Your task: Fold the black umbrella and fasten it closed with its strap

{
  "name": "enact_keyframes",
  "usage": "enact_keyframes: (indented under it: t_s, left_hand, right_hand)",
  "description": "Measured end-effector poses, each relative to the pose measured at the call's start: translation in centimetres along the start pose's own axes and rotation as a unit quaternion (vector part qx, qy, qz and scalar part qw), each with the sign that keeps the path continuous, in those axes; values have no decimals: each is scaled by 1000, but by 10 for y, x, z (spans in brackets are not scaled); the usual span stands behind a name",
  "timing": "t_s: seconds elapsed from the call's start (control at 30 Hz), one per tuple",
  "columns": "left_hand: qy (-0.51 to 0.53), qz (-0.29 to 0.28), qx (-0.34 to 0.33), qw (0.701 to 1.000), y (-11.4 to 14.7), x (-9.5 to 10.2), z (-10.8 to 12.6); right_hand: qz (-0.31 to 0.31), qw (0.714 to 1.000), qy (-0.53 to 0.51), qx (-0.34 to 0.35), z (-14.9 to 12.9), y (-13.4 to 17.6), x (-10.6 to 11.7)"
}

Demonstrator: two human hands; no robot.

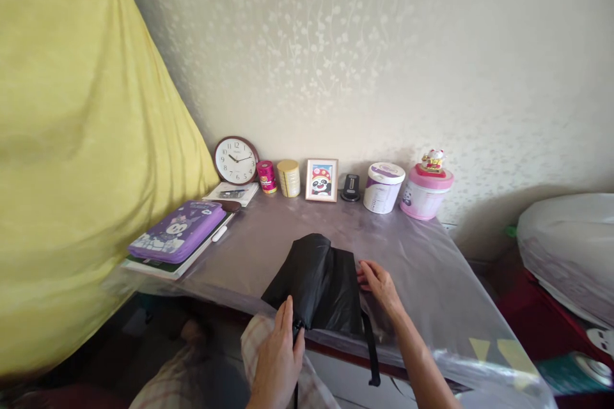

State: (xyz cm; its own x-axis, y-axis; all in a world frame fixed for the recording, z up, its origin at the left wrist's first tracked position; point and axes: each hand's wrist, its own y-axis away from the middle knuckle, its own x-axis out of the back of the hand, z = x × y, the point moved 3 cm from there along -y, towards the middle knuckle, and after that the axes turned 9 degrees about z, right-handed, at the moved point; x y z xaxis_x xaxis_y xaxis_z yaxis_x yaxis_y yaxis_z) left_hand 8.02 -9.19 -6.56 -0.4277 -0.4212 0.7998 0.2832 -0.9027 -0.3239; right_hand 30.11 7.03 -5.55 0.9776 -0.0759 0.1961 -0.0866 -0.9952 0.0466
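A black folding umbrella (314, 284) lies partly folded at the table's front edge, its thin cloth bunched in loose pleats. My left hand (282, 354) is closed around its near end, where a small dark handle shows between thumb and fingers and a cord hangs below. My right hand (378, 284) is at the right edge of the cloth, fingers bent, the fingertips against that edge; part of the grip is hidden. From the cloth's lower right corner a black strap (371, 348) dangles over the table's edge.
Plastic film covers the table (422, 294). On its left, a purple case (177, 230) rests on books. Along the wall stand a clock (236, 160), a pink can (267, 177), a yellow tin (288, 179), a picture frame (321, 180), a white tub (384, 188) and a pink tub (426, 195).
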Motion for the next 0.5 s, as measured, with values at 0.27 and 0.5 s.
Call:
enact_keyframes:
  t_s: [0.27, 0.5]
  left_hand:
    - [-15, -12, -12, 1000, 0, -1, 0]
    - [-19, -20, 1, 1000, 0, -2, 1]
  right_hand:
    - [-3, 1000, 8, 11, -10, 30, -17]
    - [45, 995, 56, 65, -2, 28, -19]
